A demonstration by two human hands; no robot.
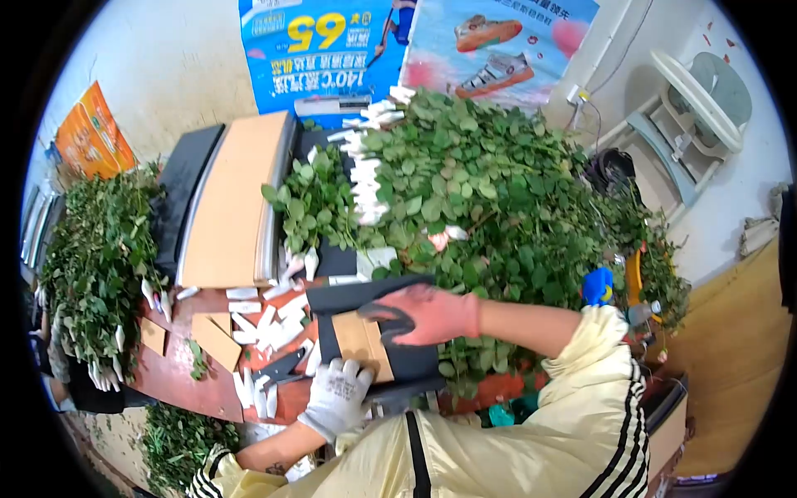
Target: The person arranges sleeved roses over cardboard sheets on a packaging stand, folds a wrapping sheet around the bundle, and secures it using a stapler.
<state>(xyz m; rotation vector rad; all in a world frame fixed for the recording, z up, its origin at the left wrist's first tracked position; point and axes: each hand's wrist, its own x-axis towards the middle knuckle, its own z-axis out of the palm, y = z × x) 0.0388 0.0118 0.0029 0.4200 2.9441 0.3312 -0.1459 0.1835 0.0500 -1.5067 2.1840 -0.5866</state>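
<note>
A creased tan cardboard piece (359, 339) lies on a black sheet (415, 363) in front of me. My left hand (336, 400), in a white knit glove, rests its extended fingers on the lower left edge of the cardboard. In a pink glove with dark grey fingers, my right hand (427, 315) reaches over the black sheet and grips the cardboard at its upper right edge. Black-handled scissors (282, 368) lie left of the cardboard, among scattered white paper or foam pieces (278, 330).
Leafy rose stems (490, 191) with white-wrapped heads cover the right side of the red table (195, 390). Another bundle (100, 249) lies at left. Stacked cardboard sheets (232, 199) stand at the back. A blue object (597, 286) sits near my right elbow.
</note>
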